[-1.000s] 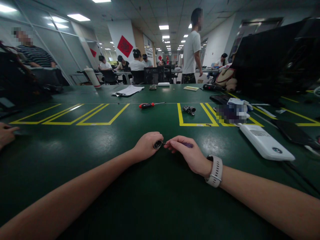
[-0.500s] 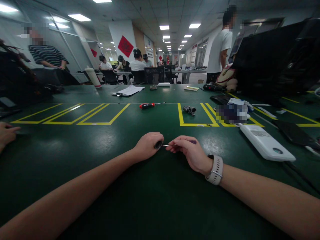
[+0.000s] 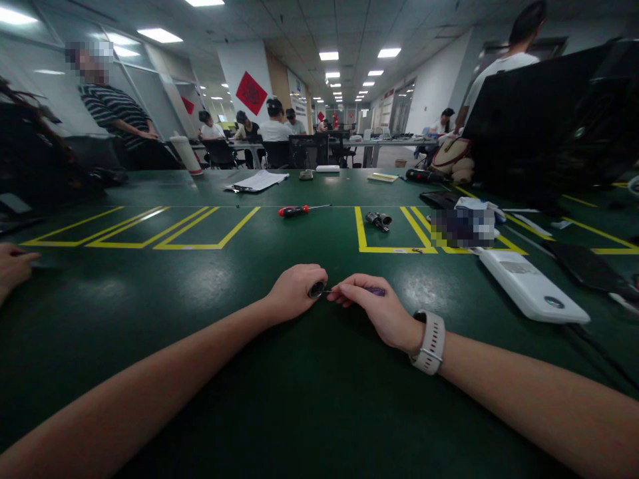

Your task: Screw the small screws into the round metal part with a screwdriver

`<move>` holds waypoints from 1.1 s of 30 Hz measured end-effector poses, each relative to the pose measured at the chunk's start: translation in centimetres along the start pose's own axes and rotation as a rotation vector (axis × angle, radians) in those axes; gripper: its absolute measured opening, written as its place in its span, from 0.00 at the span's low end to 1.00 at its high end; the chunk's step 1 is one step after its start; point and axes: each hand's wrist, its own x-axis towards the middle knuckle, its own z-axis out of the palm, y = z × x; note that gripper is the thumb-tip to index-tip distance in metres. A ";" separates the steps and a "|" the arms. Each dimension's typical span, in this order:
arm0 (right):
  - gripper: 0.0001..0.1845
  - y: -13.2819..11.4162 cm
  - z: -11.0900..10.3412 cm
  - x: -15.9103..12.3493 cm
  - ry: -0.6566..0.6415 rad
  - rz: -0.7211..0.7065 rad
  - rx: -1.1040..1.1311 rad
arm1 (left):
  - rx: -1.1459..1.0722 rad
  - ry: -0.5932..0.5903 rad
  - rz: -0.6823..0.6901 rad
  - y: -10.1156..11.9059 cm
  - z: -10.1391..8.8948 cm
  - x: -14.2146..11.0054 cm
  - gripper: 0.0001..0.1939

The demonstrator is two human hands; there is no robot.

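My left hand [image 3: 295, 293] is closed around a dark, round, hollow part [image 3: 316, 289], its open end facing right. Most of that part is hidden in the fingers. Between thumb and fingers my right hand [image 3: 369, 303] grips a small screwdriver [image 3: 376, 291] with a purple handle. Its thin metal shaft points left and reaches to the mouth of the hollow part; whether the tip touches inside cannot be made out. A light watch [image 3: 430, 341] is on my right wrist. Both hands are low over the green table [image 3: 319, 399].
Beyond my hands lie a red-and-black screwdriver [image 3: 294, 211] and dark metal parts [image 3: 379, 220] within yellow tape lines. At right are a white power bank [image 3: 532, 285] with a cable and a cloth [image 3: 479, 207]. Another person's hand [image 3: 14, 266] rests at the left edge.
My right hand has shifted slightly left, bringing the purple screwdriver's handle closer to the hollow part; less shaft shows. My left hand stays in place. Standing people in the background have moved.
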 end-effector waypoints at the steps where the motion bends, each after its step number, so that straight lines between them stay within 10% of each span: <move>1: 0.09 -0.1 0.0 -0.1 0.012 -0.002 -0.009 | 0.005 0.000 -0.003 0.0 0.0 0.0 0.03; 33: 0.10 -1.2 0.0 -0.6 0.117 -0.090 -0.200 | 0.083 -0.035 -0.038 0.3 -0.2 -0.2 0.04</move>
